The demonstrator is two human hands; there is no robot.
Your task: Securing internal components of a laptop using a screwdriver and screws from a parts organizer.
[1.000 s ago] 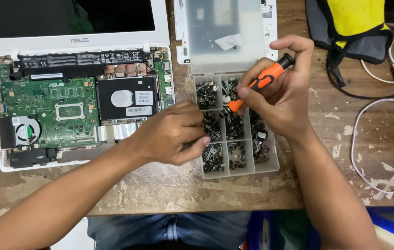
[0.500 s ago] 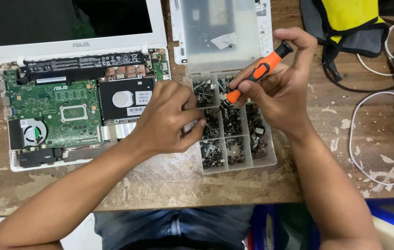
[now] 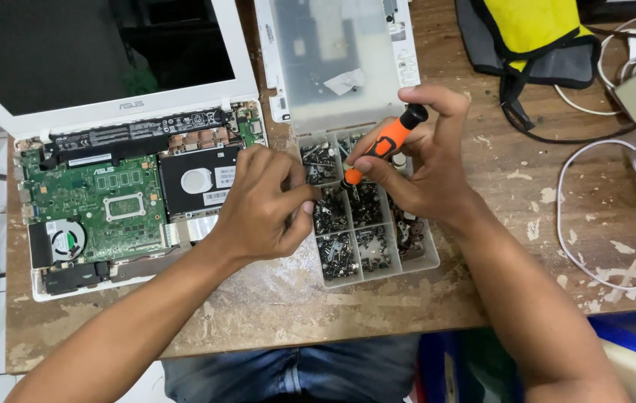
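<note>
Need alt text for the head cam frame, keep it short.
Over a clear compartment box of small screws, the right hand holds an orange-and-black screwdriver tip down, while the left hand pinches something small at the tip. To the left on the worn wooden table lies an opened white laptop with its green circuit board exposed.

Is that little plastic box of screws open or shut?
Open. The screw box has its clear lid flipped back flat on the table, and the compartments of screws lie bare under both hands.
</note>
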